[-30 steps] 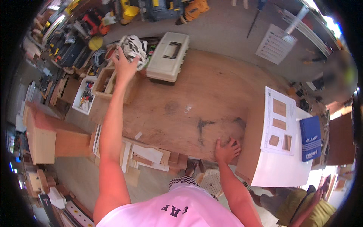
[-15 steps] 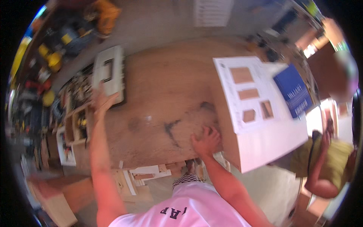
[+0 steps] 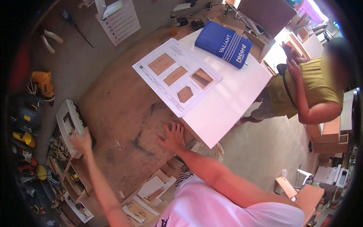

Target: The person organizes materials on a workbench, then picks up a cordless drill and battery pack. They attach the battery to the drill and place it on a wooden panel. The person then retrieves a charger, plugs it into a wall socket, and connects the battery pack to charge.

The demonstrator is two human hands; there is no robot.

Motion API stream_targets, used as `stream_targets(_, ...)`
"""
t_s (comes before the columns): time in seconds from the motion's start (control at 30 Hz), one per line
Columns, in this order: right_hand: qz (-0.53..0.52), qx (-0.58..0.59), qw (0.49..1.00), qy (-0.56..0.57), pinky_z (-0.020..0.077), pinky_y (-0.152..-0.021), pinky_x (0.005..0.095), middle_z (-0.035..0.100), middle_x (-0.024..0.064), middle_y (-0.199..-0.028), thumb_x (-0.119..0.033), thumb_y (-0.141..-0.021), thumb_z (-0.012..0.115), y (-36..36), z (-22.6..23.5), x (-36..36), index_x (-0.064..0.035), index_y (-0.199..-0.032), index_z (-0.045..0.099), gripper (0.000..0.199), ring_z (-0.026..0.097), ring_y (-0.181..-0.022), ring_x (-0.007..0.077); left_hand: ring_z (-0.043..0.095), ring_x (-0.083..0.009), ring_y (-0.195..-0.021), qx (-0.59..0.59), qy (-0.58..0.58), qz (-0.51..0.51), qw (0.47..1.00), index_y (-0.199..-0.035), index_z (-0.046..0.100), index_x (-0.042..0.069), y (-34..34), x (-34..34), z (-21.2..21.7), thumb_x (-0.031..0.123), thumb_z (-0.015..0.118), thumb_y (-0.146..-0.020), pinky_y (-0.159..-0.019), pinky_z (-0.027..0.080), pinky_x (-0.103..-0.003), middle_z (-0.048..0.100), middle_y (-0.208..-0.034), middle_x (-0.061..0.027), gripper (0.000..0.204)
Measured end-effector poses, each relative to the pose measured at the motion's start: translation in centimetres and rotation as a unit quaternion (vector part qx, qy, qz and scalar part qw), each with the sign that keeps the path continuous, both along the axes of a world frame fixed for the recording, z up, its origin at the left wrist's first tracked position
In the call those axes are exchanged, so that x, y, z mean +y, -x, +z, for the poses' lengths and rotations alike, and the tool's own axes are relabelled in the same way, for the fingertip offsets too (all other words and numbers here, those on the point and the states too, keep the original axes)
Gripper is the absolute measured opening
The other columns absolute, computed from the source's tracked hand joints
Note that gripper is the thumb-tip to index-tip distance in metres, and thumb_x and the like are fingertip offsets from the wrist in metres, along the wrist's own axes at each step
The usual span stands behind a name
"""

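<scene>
At the left end of the wooden table, my left hand (image 3: 81, 142) lies against the near end of a pale plastic tool case (image 3: 68, 123) with a dark handle. Its fingers look stretched out, slightly blurred, and wrap around nothing. My right hand (image 3: 174, 137) rests palm down on the brown tabletop (image 3: 109, 98), fingers spread and holding nothing. Just beyond it stands a white-topped box or panel (image 3: 215, 121). Printed sheets with drawings of wooden panels (image 3: 172, 75) lie on it, beside a blue hardcover book (image 3: 223, 43).
An open wooden box of small parts (image 3: 77, 181) sits left, near an orange power drill (image 3: 43, 86) and other tools. Wood offcuts (image 3: 151, 189) lie below the table's near edge. A person in a yellow-green top (image 3: 314, 85) stands at right. A screwdriver (image 3: 75, 28) hangs on the wall.
My view has swung to the right, bringing more of the other person and the floor into sight. Both hands stay near the same spots, the left at the case, the right on the table.
</scene>
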State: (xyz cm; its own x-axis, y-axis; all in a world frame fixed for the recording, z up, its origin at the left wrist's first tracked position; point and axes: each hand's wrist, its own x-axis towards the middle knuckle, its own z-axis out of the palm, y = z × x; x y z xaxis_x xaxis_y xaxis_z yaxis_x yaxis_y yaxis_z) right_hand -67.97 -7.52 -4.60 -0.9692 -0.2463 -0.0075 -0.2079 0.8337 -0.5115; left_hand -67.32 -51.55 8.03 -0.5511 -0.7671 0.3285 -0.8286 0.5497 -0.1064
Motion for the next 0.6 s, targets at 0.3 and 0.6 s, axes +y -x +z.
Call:
stream_targets(0.3,0.102,0.023,0.992,0.071,0.0386,-0.112,0.0596,0.051,0.0212,-0.147,-0.048,-0.091,0.076,-0.3,-1.8,4.9,-0.0062,-0.139,0.061,0.066,0.046,-0.137,0.0443,0.069,-0.0202,-0.088,0.248,-0.654,-0.214,0.682,-0.116,0.059,-0.004,11.4,35.4,7.5,0.054,0.081,-0.095,-0.075,0.055,-0.032,0.069,-0.106,-0.0138,0.066)
stream_targets(0.6,0.031,-0.122,0.970,0.209,0.0584,-0.089,0.0467,0.073,0.0206,-0.108,-0.028,-0.096,0.073,-18.6,-1.0,30.8,-0.0010,-0.118,0.072,0.035,0.073,-0.101,0.0382,0.072,-0.0217,-0.092,0.300,-0.552,-0.307,0.715,-0.110,0.066,-0.008,11.6,38.5,2.7,0.022,0.088,-0.093,-0.079,0.057,-0.037,0.075,-0.108,-0.0167,0.041)
